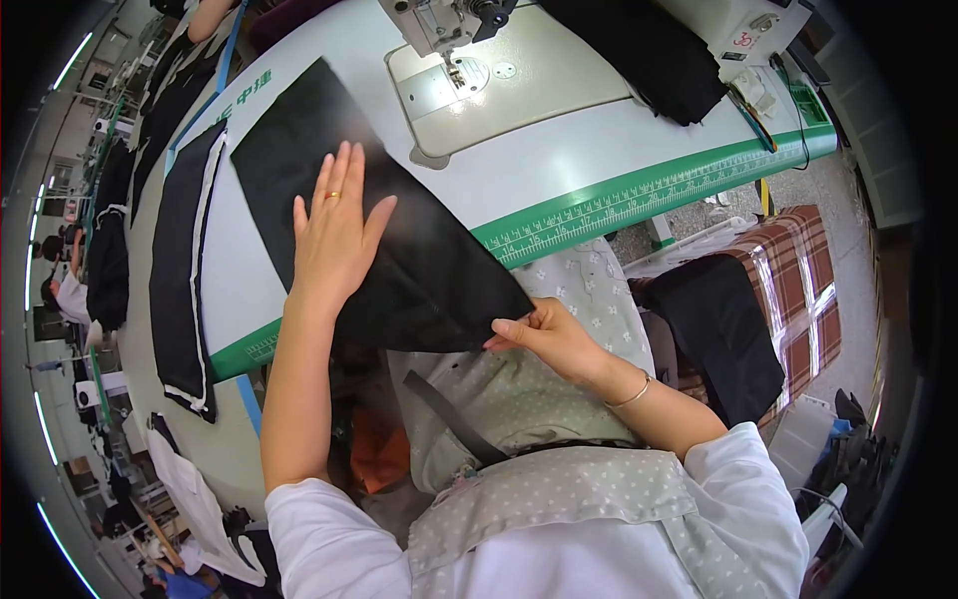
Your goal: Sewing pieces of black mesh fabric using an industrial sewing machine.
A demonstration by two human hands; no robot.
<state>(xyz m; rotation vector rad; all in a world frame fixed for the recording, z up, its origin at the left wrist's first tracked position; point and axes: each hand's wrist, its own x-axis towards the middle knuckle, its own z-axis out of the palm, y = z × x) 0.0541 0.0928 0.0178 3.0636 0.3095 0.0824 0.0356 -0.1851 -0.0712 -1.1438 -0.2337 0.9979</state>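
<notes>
A wide black fabric panel lies on the white sewing table, its near end hanging over the green ruler edge toward my lap. My left hand rests flat on the panel's upper part, fingers stretched out, a ring on one finger. At the panel's near right corner, my right hand pinches the fabric edge between thumb and fingers. The sewing machine stands beyond the panel, its needle area over a metal plate, with no fabric under the foot.
Left of the panel lies a black strip with white edging. More black fabric sits right of the machine. A small green tray holds tools at the table's right end. Black cloth drapes over a plaid-covered surface.
</notes>
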